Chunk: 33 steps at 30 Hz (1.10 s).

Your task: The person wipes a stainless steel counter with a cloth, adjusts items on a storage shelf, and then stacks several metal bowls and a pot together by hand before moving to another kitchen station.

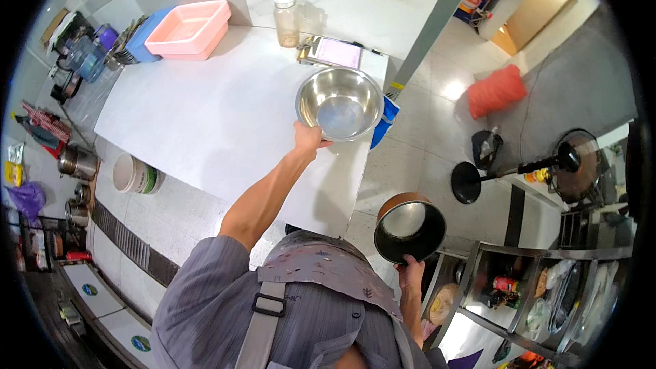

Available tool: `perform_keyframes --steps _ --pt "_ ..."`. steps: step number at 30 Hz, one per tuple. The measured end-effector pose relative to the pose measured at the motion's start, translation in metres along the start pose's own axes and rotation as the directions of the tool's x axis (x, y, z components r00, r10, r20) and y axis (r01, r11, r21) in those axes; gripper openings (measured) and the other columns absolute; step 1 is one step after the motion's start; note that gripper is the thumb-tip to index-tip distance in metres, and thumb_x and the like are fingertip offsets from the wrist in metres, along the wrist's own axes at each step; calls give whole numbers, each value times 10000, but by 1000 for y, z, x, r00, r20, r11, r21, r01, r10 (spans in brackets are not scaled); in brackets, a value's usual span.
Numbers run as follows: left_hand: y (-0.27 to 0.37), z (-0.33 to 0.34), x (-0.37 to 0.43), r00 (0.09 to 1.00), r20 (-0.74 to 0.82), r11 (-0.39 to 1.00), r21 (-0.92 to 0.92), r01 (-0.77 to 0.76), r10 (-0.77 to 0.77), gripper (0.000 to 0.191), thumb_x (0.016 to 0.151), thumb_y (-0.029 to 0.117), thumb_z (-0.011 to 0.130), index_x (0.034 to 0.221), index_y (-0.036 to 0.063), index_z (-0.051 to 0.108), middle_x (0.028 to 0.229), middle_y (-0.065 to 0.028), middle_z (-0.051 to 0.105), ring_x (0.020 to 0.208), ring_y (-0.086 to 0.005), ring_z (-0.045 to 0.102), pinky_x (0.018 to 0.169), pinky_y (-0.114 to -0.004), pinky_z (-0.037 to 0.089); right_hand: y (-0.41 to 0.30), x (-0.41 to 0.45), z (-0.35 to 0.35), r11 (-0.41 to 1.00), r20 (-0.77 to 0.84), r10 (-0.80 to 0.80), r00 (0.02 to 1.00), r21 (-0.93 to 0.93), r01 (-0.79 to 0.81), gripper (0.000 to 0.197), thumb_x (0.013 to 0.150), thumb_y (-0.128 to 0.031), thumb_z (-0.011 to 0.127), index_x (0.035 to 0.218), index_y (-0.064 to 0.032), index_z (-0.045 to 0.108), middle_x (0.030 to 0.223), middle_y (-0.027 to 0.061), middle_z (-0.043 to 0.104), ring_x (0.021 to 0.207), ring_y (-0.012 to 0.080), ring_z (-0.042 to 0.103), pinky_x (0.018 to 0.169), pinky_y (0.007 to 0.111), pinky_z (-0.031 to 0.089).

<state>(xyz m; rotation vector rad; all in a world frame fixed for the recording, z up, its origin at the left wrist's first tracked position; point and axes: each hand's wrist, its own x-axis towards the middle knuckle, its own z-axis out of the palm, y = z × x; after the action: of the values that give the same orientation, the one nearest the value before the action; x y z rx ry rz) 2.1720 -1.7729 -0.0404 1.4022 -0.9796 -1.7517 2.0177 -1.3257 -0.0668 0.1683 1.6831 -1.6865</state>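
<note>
My left hand [309, 139] grips the near rim of a shiny stainless steel bowl [341, 105], holding it over the right part of a white table [205, 107]. The bowl is tilted so its inside shows, and nothing is seen in it. To the right of the table's near corner, my right hand [410, 270] holds a deep round pot [410, 228] by its lower edge. The pot has a copper-brown outside and a dark inside. A clipboard with paper [337, 53] lies just beyond the bowl.
Pink plastic baskets [188, 31] and a clear lidded jug [287, 23] stand along the table's back. A white bucket [130, 174] is on the floor at left. To the right are a pedestal fan [576, 164], a red sack [496, 92] and a metal shelf [533, 252] with food packages.
</note>
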Motion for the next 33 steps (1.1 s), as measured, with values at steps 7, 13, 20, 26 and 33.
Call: perform_keyframes --steps 7,13,20,26,33 --pt "7 -5 -17 987 137 996 9 86 -87 719 956 345 663 1449 -72 347 1322 -265 509 1020 -360 688 778 -437 619 9 2 5 1000 -42 18 999 -4 -18 491 837 9 577 1319 -17 489 1097 113 646 757 231 651 512 344 536" --pt "-4 -49 -112 701 690 974 222 37 -184 978 904 567 687 1569 10 237 1551 -226 385 1319 -352 525 999 -434 515 -51 8 105 977 223 0 975 -209 47 232 833 -59 608 1047 16 656 906 77 686 675 196 647 525 315 515" --pt "3 -97 -156 880 475 995 86 -53 6 1097 860 592 694 1625 63 113 1644 -200 236 1454 -345 353 1090 -492 419 -68 29 205 858 584 217 782 -496 132 174 866 -92 579 905 58 657 754 132 688 577 207 660 485 321 497" --pt "-19 -175 -202 979 180 991 -101 -84 101 791 1033 680 199 1623 153 218 1600 -64 375 1439 -241 371 1113 -482 357 -44 6 266 815 756 434 489 -562 145 160 814 -74 571 868 30 679 717 125 696 559 209 673 441 317 490" --pt "-7 -254 -227 967 165 721 -692 -28 196 763 1047 637 289 1477 34 472 1428 -116 566 1292 -254 544 1092 -419 433 11 -56 313 690 658 700 276 -723 -27 201 780 -30 606 966 23 658 764 149 679 497 257 621 406 347 469"
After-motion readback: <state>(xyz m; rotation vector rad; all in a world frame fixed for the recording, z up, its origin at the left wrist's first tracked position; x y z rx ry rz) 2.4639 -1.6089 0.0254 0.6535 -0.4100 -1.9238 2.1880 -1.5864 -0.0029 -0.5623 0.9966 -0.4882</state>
